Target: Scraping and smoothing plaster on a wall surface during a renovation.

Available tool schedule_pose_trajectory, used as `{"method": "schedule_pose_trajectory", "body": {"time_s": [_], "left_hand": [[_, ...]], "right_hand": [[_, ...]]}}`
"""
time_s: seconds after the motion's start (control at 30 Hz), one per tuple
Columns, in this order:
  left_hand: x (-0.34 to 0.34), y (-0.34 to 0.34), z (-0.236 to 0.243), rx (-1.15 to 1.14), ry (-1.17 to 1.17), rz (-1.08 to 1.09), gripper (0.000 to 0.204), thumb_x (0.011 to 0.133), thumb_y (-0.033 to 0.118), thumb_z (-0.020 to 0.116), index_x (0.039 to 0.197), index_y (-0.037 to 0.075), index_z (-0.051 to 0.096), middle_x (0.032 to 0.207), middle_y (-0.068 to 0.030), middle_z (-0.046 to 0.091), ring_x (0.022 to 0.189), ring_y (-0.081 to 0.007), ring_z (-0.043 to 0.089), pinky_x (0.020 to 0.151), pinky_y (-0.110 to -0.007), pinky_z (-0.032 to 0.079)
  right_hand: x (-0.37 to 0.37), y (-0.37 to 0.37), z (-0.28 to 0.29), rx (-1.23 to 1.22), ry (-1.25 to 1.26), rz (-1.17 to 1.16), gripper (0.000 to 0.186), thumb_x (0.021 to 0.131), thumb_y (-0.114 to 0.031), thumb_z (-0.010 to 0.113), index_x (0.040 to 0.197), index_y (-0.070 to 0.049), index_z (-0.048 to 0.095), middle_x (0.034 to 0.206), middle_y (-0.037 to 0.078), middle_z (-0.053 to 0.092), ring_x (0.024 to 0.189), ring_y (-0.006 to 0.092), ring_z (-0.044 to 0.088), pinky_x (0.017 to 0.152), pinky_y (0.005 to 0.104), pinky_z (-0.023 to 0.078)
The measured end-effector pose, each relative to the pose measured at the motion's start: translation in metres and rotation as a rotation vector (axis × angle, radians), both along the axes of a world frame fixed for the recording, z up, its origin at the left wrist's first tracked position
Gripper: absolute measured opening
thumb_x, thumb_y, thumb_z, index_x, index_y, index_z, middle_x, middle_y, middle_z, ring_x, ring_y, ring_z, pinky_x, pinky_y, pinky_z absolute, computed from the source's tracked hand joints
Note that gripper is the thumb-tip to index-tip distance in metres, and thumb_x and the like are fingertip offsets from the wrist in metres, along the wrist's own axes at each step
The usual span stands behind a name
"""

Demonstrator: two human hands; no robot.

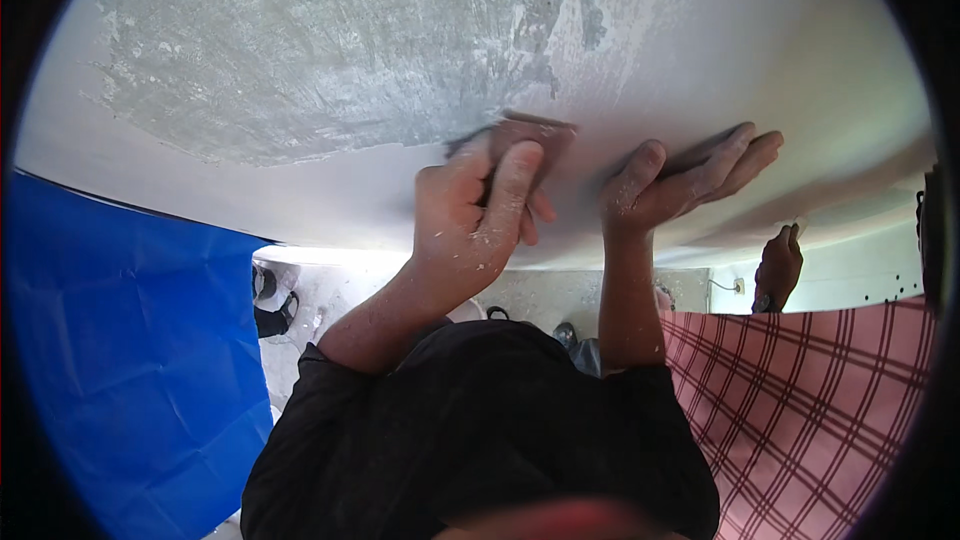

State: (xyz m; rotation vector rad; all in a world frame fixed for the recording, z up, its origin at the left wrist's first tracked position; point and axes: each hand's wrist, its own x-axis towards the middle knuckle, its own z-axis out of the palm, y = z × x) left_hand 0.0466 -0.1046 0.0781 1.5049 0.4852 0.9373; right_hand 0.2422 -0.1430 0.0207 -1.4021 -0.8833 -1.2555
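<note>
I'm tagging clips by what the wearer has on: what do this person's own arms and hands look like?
The left hand and right hand wear no gloves and are dusted with pale powder and specks. The forearms are uncovered and lightly speckled, emerging from short black sleeves. No watch or bracelet shows.

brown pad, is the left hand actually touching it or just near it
Touching. The head view shows it: the left hand grips the brown pad, with its thumb pressed over the pad's near face.
</note>
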Motion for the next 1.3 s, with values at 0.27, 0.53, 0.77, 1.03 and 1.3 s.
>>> {"method": "schedule_pose_trajectory", "body": {"time_s": [0.27, 0.53, 0.77, 1.03, 1.3], "left_hand": [[-0.008, -0.004, -0.007, 0.347, 0.031, -0.085, 0.028, 0.108, 0.021, 0.046, 0.108, -0.003, 0.061, 0.095, -0.0105, 0.070, 0.075, -0.0103, 0.064, 0.066, -0.025, 0.052], [-0.029, 0.018, 0.008, 0.365, -0.217, 0.138, 0.036, 0.109, 0.019, 0.042, 0.086, 0.000, 0.063, 0.085, -0.0102, 0.067, 0.061, -0.0091, 0.053, 0.056, -0.023, 0.042], [-0.100, 0.100, -0.010, 0.942, -0.177, 1.211, 0.025, 0.101, 0.020, 0.061, 0.113, -0.002, 0.056, 0.114, -0.0176, 0.062, 0.101, -0.0193, 0.059, 0.086, -0.034, 0.045], [-0.139, 0.163, -0.061, 1.040, -0.021, 1.350, 0.050, 0.107, 0.035, 0.040, 0.138, -0.003, 0.030, 0.153, -0.0314, 0.021, 0.145, -0.0427, 0.026, 0.115, -0.055, 0.029], [-0.137, 0.166, -0.064, 1.066, 0.004, 1.398, 0.058, 0.105, 0.045, 0.041, 0.136, -0.003, 0.034, 0.152, -0.0306, 0.026, 0.145, -0.0390, 0.028, 0.115, -0.056, 0.031]], "right_hand": [[-0.107, -0.051, -0.007, -0.098, 0.410, 1.186, 0.036, 0.100, -0.013, 0.056, 0.129, 0.001, 0.041, 0.126, 0.023, 0.049, 0.115, 0.0290, 0.055, 0.096, 0.0431, 0.046], [-0.110, -0.069, 0.014, -0.419, 1.005, 1.612, 0.036, 0.102, 0.000, 0.044, 0.132, -0.007, 0.026, 0.084, 0.012, 0.063, 0.053, 0.0087, 0.049, 0.046, 0.0194, 0.033], [-0.077, -0.059, 0.041, -0.410, 0.801, 0.861, 0.015, 0.101, -0.009, 0.058, 0.109, 0.002, 0.052, 0.076, 0.011, 0.059, 0.062, 0.0107, 0.050, 0.056, 0.0263, 0.042], [-0.076, -0.033, 0.038, -0.358, 0.563, 0.718, 0.013, 0.099, -0.007, 0.060, 0.108, 0.003, 0.057, 0.074, 0.011, 0.062, 0.057, 0.0138, 0.056, 0.054, 0.0284, 0.045], [-0.077, -0.026, 0.036, -0.241, 0.572, 0.754, 0.016, 0.103, -0.011, 0.053, 0.092, 0.001, 0.053, 0.060, -0.001, 0.048, 0.047, 0.0023, 0.040, 0.042, 0.0202, 0.029]]}}
